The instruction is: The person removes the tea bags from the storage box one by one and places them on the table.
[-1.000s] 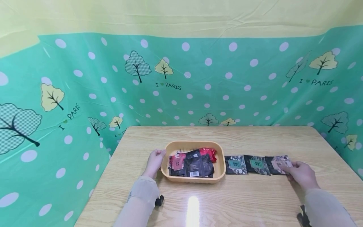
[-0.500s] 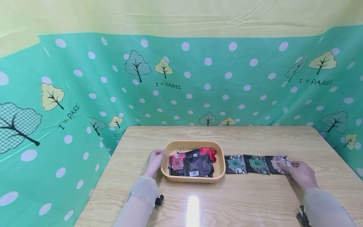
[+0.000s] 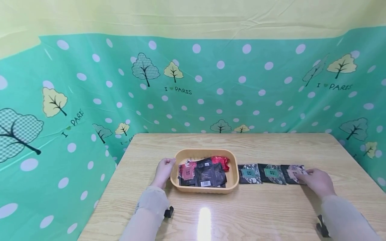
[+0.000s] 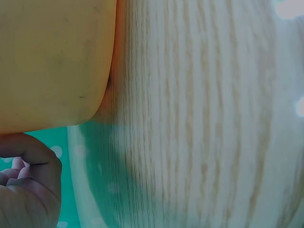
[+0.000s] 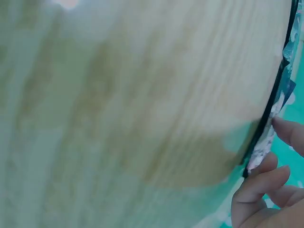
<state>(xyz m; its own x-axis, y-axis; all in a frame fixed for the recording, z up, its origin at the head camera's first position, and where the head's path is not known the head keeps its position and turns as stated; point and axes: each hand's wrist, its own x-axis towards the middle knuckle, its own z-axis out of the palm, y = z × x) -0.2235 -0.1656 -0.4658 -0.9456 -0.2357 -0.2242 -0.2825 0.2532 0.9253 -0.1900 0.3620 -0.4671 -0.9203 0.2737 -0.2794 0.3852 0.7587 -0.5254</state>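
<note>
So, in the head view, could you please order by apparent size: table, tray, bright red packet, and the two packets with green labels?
1. Table
2. Tray
3. Left green-labelled packet and right green-labelled packet: too alike to rank
4. Bright red packet, visible part only

Tray (image 3: 204, 190): plain yellow-orange. Inside the tray: a barcode sachet (image 3: 205, 174), black with a white patch; a pink-label sachet (image 3: 187, 172), black and pinkish-red; a red wrapper (image 3: 222, 162). Right of the tray, working outward: near packet (image 3: 248, 173), black, teal label, speckled grey-white print; middle packet (image 3: 271, 173), black, green label, greyish print; end packet (image 3: 292, 174), black, pale pink label, pinkish-grey print. Under the tray: table (image 3: 256, 214), pale wood tone, streaked grain. Behind the tray: cloth (image 3: 208, 78), green, whitish dots, yellow and checked trees, black lettering.
</note>
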